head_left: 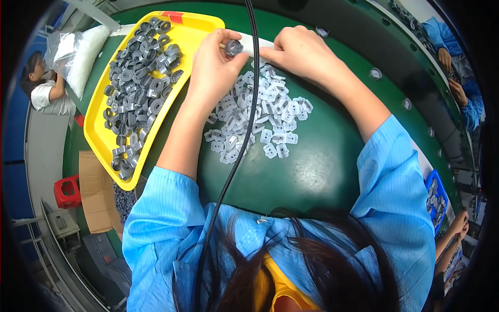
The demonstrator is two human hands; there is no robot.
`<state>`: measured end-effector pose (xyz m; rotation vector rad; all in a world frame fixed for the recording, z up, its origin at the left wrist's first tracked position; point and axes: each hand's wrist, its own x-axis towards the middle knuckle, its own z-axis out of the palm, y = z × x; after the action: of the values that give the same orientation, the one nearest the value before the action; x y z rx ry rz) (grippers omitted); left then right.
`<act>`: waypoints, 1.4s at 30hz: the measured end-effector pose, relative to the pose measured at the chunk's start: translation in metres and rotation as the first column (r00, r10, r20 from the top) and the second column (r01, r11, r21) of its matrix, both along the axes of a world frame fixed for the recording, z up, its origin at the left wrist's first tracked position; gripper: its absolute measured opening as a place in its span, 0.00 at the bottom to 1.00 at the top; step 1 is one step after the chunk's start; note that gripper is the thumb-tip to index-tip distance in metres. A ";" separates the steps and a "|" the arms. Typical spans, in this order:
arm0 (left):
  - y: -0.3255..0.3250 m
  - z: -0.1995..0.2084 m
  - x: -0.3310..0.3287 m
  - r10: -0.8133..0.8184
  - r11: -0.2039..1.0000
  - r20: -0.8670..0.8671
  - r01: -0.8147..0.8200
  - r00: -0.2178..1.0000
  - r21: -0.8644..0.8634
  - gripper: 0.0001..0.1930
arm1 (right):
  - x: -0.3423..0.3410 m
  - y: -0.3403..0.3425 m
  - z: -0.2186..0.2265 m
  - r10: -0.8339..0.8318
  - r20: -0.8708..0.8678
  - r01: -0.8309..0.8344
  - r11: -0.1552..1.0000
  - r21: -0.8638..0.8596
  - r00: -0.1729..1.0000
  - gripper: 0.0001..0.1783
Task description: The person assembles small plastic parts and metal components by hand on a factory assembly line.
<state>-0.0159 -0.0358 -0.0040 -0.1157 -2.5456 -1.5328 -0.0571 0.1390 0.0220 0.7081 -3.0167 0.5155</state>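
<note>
A dark grey ring-shaped plastic part point(233, 48) is pinched between the thumb and fingers of my left hand point(212, 58), just right of a yellow tray point(200, 23). My right hand point(300, 48) is at the far side of the green table, its fingers curled and its thumb pointing left. Whatever it may hold is hidden. Below both hands spreads a heap of small clear plastic pieces point(265, 106). Many similar grey parts point(136, 86) fill the tray.
A black cable point(228, 177) hangs across the view, between my hands. To the left are a plastic bag point(86, 57), a cardboard box point(93, 192), a red stool point(67, 192) and a person. Clear pieces lie along a dark belt point(358, 47); co-workers and a blue tray point(434, 179) are right.
</note>
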 end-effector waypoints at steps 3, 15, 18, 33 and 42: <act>0.001 0.003 -0.001 0.042 0.963 -0.133 -0.076 0.990 -0.259 0.18 | -0.005 -0.003 -0.016 0.056 -0.156 -0.075 0.990 -0.119 0.986 0.16; 0.027 0.003 0.008 0.092 0.995 -0.199 -0.081 0.976 0.062 0.20 | -0.005 0.000 -0.018 0.276 0.243 0.091 0.468 -0.879 0.930 0.12; 0.028 0.002 0.007 0.104 0.990 -0.303 -0.071 0.947 0.119 0.18 | -0.004 0.001 -0.017 0.243 0.134 -0.025 0.558 -0.830 0.961 0.10; 0.024 0.002 0.009 -0.087 0.985 -0.548 -0.011 0.832 -0.172 0.17 | -0.008 0.010 -0.009 0.425 0.386 0.183 0.443 -0.878 0.819 0.10; 0.014 0.008 0.011 -0.274 0.950 -0.382 0.188 0.883 -0.248 0.19 | 0.009 0.013 0.018 0.341 0.168 -0.207 0.823 -0.529 0.925 0.07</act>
<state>-0.0049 -0.0213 0.0036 -0.7181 -2.3920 -1.1488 -0.0482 0.1516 0.0403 1.1034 -2.7764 1.4451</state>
